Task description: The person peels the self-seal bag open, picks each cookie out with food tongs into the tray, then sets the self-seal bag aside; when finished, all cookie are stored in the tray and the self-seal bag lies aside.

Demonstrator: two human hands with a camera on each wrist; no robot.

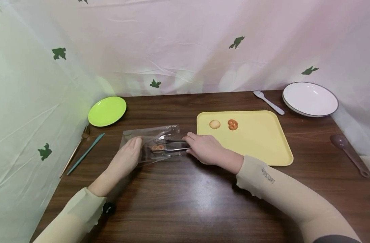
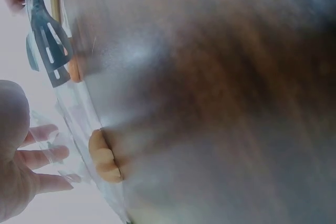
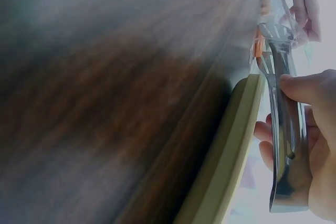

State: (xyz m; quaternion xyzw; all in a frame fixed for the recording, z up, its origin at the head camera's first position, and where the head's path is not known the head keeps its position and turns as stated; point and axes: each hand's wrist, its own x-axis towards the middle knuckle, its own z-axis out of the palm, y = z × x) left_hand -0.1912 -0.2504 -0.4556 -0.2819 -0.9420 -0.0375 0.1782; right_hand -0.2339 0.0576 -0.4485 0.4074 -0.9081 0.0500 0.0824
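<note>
My left hand grips a clear plastic bag lying on the table, left of centre. Its fingers show through the film in the left wrist view. Metal tongs with slotted ends are held in my right hand, thumb on one arm and fingers on the other. The tongs' tips reach into the bag at small brown pretzel-shaped cookies, with the jaws apart. Another, tan cookie lies in the bag below my left fingers. Whether the tips touch a cookie I cannot tell.
A yellow tray right of the bag bears a round cookie and a pretzel cookie. Leftward are a green plate, fork and teal knife. Rightward are a grey spoon, white bowl and brown spoon.
</note>
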